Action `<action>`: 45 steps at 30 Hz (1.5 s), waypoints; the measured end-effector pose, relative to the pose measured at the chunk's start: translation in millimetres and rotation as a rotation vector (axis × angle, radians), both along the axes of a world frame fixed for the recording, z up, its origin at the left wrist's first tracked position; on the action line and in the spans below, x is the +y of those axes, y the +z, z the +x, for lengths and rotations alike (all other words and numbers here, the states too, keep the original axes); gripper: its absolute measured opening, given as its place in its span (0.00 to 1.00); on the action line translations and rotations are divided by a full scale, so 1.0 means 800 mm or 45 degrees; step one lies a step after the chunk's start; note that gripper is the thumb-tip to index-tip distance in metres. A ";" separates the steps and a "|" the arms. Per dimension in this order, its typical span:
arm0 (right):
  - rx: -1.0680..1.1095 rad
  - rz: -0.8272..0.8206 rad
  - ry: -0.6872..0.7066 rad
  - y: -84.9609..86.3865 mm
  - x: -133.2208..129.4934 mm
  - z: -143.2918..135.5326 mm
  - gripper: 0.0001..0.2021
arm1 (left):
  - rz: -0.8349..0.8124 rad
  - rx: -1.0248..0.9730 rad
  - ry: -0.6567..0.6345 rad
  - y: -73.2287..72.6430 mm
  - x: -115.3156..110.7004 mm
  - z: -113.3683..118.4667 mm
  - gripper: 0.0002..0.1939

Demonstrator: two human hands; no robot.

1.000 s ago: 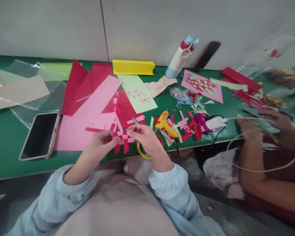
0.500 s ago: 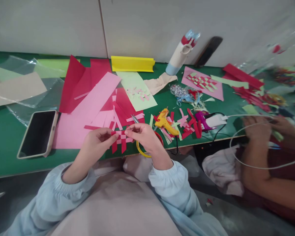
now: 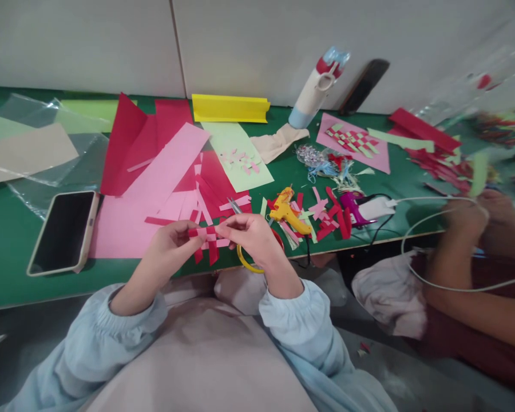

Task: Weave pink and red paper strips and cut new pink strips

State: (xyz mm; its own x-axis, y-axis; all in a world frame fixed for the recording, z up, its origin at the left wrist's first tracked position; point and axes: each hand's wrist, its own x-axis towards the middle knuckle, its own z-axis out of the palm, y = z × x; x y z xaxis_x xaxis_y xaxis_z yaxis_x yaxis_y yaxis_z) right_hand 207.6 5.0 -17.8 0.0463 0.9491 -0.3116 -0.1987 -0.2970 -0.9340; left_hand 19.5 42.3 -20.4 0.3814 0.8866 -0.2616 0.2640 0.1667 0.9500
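Between my hands is a small woven piece of red and pink paper strips [image 3: 213, 252], with strip ends hanging down. My left hand [image 3: 171, 246] pinches its left side between thumb and fingers. The fingertips of my right hand [image 3: 251, 237] close on its upper right edge. Scissors with yellow and red handles [image 3: 244, 263] lie beneath my right hand, their blades pointing up past its fingers. Pink paper sheets [image 3: 115, 234] and red paper [image 3: 126, 143] lie behind my left hand. A yellow glue gun [image 3: 290, 214] rests right of my right hand among cut strips.
A phone [image 3: 63, 232] lies at the left. Behind are a yellow folded sheet [image 3: 230, 109], a bottle [image 3: 313, 94] and a pale green sheet [image 3: 236, 154]. At the right, another person's hands [image 3: 467, 220] hold a green strip near a white cable [image 3: 416, 277].
My hands keep hold of the woven piece, and its top edge has tilted slightly. The other person's hands have shifted right and raised a green strip.
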 end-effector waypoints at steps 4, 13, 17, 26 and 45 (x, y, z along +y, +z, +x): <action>-0.072 0.030 0.048 0.003 -0.003 -0.002 0.18 | -0.007 -0.014 0.021 0.007 0.000 0.007 0.10; -0.049 0.059 0.110 0.008 -0.009 -0.005 0.18 | 0.101 0.070 0.028 0.020 -0.006 0.018 0.06; -0.049 0.088 0.112 0.006 -0.009 -0.006 0.18 | 0.200 0.101 0.032 0.020 -0.008 0.020 0.04; -0.011 0.102 0.091 0.005 -0.010 -0.009 0.17 | 0.276 0.181 0.079 0.020 -0.010 0.022 0.04; 0.011 0.032 -0.013 -0.003 -0.010 -0.006 0.17 | 0.168 0.070 0.148 0.013 -0.008 0.012 0.06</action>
State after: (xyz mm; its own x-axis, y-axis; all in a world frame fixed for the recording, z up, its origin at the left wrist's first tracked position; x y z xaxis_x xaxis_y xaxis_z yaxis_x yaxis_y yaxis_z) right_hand 202.9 -2.8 -20.3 0.0535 0.9560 -0.2884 -0.2096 -0.2716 -0.9393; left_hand 28.8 35.6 -9.9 0.2626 0.9519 -0.1578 0.3025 0.0741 0.9503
